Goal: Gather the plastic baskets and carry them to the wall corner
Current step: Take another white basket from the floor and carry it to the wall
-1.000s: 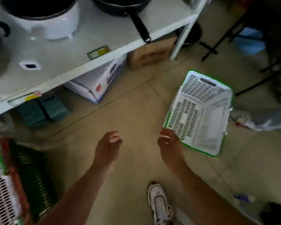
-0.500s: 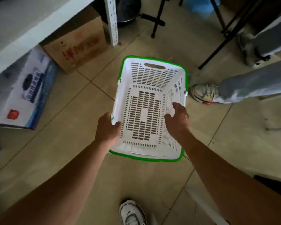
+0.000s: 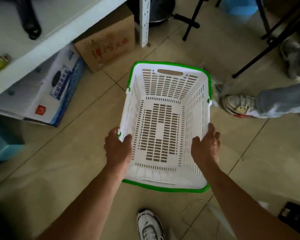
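Note:
A white slotted plastic basket with a green rim is in the middle of the view, upright, with nothing in it. My left hand grips its left rim near the front corner, thumb inside the wall. My right hand holds the right wall, fingers wrapped over the rim. The basket looks held above the tiled floor, its handle cut-out at the far end. No other basket shows in this view.
A white shelf unit runs along the upper left, with a blue-and-white appliance box and a cardboard box under it. Another person's shoe and trouser leg stand right of the basket. Black stand legs cross the upper right. My own shoe is below.
One second ago both hands were empty and the basket lay tilted to the right. Since then both hands have closed on its sides, and it now sits larger and nearer in view.

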